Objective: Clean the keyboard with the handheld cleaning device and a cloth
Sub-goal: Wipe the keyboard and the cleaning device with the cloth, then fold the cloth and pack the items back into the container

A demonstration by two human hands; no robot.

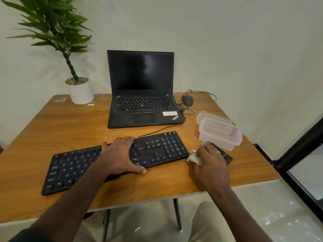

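A black wired keyboard (157,149) lies slanted across the near half of the wooden table (70,130). My left hand (120,156) rests flat on its middle, fingers over the far edge and thumb at the near edge. Just right of the keyboard, my right hand (210,161) lies on a crumpled whitish cloth (193,158), fingers curled over it. A flat black device (225,155) lies under and beyond that hand, partly hidden; I cannot tell whether the fingers grip it.
An open black laptop (141,95) stands at the back centre, a wired mouse (187,99) to its right. Clear plastic containers (220,131) sit at the right edge. A potted plant (80,91) stands back left. The table's right edge is close to my right hand.
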